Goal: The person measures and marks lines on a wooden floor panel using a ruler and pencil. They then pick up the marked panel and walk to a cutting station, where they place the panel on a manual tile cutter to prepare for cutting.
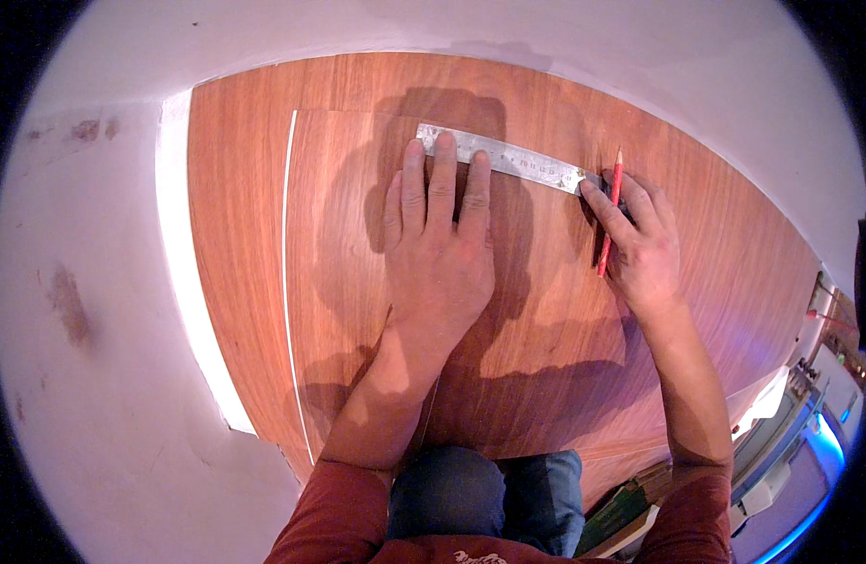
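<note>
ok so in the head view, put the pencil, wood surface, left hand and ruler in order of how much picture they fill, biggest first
1. wood surface
2. left hand
3. ruler, partly covered by fingertips
4. pencil, the thinnest and shortest

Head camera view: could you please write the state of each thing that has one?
Metal ruler: lying on the wood-grain surface, slanting down toward the right.
Red pencil: sharpened, point toward the picture's top, held in the right hand.
Left hand: fingers spread, fingertips on the ruler's left part.
Right hand: fingers bent, thumb at the ruler's right end.
Pale wall: stained in patches.
</note>
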Demonstrator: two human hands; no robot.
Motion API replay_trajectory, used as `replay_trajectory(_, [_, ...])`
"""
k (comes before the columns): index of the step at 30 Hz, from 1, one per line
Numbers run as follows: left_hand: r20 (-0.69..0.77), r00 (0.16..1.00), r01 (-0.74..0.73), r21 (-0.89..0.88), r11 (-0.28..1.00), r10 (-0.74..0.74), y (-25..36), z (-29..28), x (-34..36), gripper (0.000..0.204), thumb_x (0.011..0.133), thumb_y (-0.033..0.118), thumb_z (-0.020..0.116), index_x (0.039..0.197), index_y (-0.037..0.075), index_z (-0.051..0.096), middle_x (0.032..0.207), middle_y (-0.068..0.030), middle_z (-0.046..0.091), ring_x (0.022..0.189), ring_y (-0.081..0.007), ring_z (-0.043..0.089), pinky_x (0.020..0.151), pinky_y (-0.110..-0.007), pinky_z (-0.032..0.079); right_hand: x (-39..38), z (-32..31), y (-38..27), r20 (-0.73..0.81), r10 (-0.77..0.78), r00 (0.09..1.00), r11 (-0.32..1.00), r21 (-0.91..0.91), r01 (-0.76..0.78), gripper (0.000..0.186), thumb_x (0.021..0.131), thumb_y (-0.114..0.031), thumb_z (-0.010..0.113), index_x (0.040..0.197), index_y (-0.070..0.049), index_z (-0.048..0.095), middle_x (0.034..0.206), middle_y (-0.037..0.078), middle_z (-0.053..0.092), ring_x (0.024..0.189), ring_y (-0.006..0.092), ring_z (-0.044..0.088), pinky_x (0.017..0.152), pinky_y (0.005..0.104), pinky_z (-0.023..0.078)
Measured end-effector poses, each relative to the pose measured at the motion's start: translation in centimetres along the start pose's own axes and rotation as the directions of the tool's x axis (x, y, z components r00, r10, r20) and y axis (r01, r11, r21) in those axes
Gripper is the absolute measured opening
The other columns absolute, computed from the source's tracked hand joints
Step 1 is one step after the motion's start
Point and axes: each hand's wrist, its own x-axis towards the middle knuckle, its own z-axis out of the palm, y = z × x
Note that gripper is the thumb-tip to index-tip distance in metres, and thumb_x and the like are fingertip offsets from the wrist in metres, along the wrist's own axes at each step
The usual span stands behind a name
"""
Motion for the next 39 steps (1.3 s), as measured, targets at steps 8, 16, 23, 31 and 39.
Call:
replay_trajectory(8, [0.007, 1.000, -0.007, 0.001, 1.000, 0.007, -0.1, 0.4, -0.1, 0.054, 0.090, 0.012, 0.059, 0.143, 0.005, 0.052, 0.157, -0.0215, 0.036, 0.146, -0.0429, 0.030, 0.117, -0.055, 0.027, -0.1, 0.0, -0.2, 0.006, 0.028, 1.000, 1.000, 0.001, -0.028, 0.041, 0.081, -0.011, 0.065, 0.121, -0.013, 0.071, 0.118, 0.013, 0.064, 0.112, 0.0329, 0.061, 0.093, 0.0432, 0.052])
replay_trajectory(16, [0.029, 1.000, -0.001, -0.001, 1.000, 0.001, 0.0, 0.4, -0.2, 0.057, 0.091, 0.014, 0.060, 0.146, 0.006, 0.049, 0.157, -0.0219, 0.035, 0.147, -0.0392, 0.031, 0.118, -0.054, 0.024, 0.0, 0.0, -0.3, -0.008, 0.036, 0.999, 0.999, 0.014, -0.036, 0.040, 0.081, -0.010, 0.064, 0.121, -0.012, 0.071, 0.117, 0.013, 0.064, 0.112, 0.0336, 0.061, 0.093, 0.0438, 0.052])
replay_trajectory(23, [0.018, 1.000, -0.013, 0.011, 1.000, 0.013, 0.0, 0.4, -0.1, 0.055, 0.092, 0.015, 0.058, 0.146, 0.006, 0.050, 0.157, -0.0215, 0.036, 0.146, -0.0396, 0.032, 0.117, -0.054, 0.025, 0.1, 0.1, -0.7, -0.020, 0.083, 0.996, 0.996, 0.032, -0.082, 0.039, 0.081, -0.009, 0.067, 0.119, -0.012, 0.071, 0.118, 0.014, 0.065, 0.112, 0.0340, 0.061, 0.093, 0.0438, 0.052])
replay_trajectory(31, [0.025, 0.999, -0.021, 0.026, 0.999, 0.020, -0.1, 0.5, 0.0, 0.055, 0.091, 0.015, 0.059, 0.145, 0.006, 0.050, 0.157, -0.0209, 0.036, 0.146, -0.0388, 0.032, 0.118, -0.053, 0.024, 0.1, 0.3, -1.0, -0.051, 0.114, 0.992, 0.992, 0.067, -0.110, 0.036, 0.082, -0.010, 0.070, 0.118, -0.012, 0.072, 0.117, 0.014, 0.065, 0.111, 0.0346, 0.061, 0.093, 0.0443, 0.051])
replay_trajectory(39, [0.039, 0.999, -0.007, -0.007, 1.000, 0.007, -0.1, 0.3, -0.1, 0.057, 0.091, 0.016, 0.060, 0.146, 0.007, 0.049, 0.157, -0.0202, 0.036, 0.146, -0.0385, 0.032, 0.119, -0.053, 0.025, 0.3, 0.3, -1.4, -0.051, 0.134, 0.990, 0.988, 0.080, -0.130, 0.033, 0.084, -0.010, 0.070, 0.117, -0.011, 0.072, 0.116, 0.014, 0.065, 0.111, 0.0349, 0.060, 0.094, 0.0444, 0.050])
